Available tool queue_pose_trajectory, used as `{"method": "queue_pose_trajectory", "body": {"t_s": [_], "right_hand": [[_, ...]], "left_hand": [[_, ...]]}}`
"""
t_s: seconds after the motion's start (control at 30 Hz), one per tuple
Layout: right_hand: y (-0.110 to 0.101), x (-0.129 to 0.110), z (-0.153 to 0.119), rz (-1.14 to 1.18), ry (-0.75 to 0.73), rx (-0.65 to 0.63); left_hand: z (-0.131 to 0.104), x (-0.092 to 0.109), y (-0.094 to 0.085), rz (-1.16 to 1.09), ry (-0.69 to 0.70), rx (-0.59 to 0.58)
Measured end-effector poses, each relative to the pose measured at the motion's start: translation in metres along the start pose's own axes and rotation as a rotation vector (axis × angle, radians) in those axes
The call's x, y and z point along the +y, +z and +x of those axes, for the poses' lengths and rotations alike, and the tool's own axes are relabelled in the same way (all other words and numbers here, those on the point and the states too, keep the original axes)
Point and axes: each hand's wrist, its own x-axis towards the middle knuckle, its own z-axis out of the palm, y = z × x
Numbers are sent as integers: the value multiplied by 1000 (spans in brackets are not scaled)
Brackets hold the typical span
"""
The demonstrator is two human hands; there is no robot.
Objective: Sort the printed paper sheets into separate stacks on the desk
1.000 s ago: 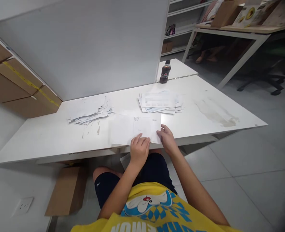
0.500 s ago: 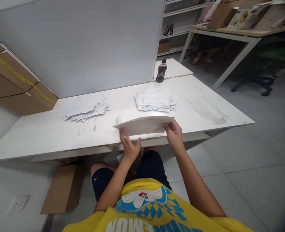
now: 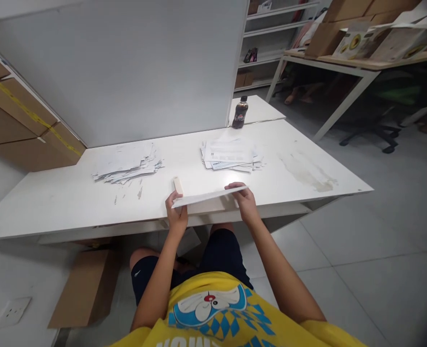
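Observation:
Both hands hold a thin stack of paper sheets (image 3: 209, 196) above the front edge of the table, seen nearly edge-on. My left hand (image 3: 177, 212) grips its left end, thumb on the near side. My right hand (image 3: 245, 202) pinches the right end, with fingers over the far side. Just beyond my left hand lies a small cream-coloured block (image 3: 178, 186), its exact kind unclear. Behind the held paper sits an uneven pile of printed papers (image 3: 231, 153). To the left, another messy pile of papers (image 3: 126, 164) lies on the white table (image 3: 65, 197).
A cola bottle (image 3: 240, 113) stands upright at the back by the grey panel (image 3: 126, 67). Cardboard boxes (image 3: 29, 115) are stacked at the far left, and another box (image 3: 86, 284) is on the floor. A stain (image 3: 307, 168) marks the table's right side.
The paper has tipped from showing its broad face to nearly edge-on and is a little lower. My left hand has moved left and closed on its end; my right hand has shifted left.

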Motion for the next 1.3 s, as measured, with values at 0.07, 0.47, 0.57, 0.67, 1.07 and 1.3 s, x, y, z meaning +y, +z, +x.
{"method": "queue_pose_trajectory", "body": {"t_s": [0.07,0.47,0.57,0.67,1.07,1.3], "right_hand": [[-2,3,0,-30,-27,-6],[-17,-10,-28,-164,349,-191],[-16,-6,-32,-235,405,-130],[-17,-5,-31,-311,404,-122],[-33,-26,-21,-283,440,-69],[-25,-20,-16,-343,459,-20]], "left_hand": [[0,0,-3,-23,-45,-21],[-19,3,-43,171,-127,184],[-13,1,-48,315,-57,95],[-6,3,-47,417,6,-15],[40,4,-39,605,339,-619],[40,-2,-39,632,359,-641]]}}
